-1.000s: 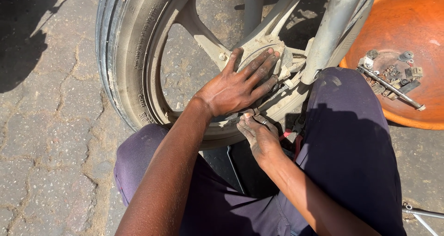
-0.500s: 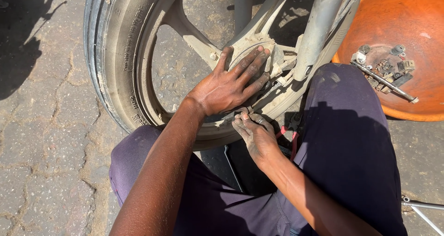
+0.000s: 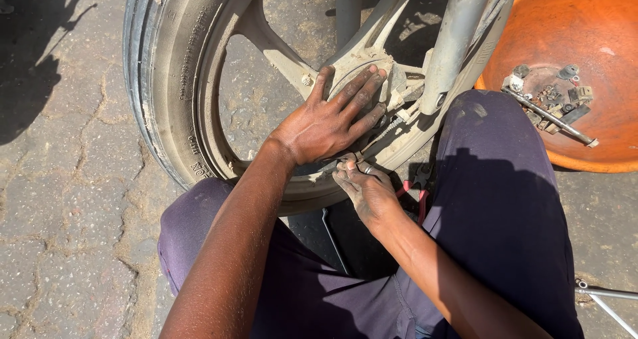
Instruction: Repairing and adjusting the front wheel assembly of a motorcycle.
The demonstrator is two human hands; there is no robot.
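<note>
Fingers of the left hand (image 3: 329, 119) spread flat over the hub (image 3: 372, 80) of a dusty wheel (image 3: 193, 100) in the upper middle of the frame. Just below, the right hand (image 3: 365, 189) pinches a small metal part at the rim, beside red-handled pliers (image 3: 415, 186). An orange bowl (image 3: 598, 40) of hardware sits upper right.

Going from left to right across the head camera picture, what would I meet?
Paved ground → dusty tyre → left hand flat on the wheel hub → fork leg → orange bowl with small metal parts.
</note>
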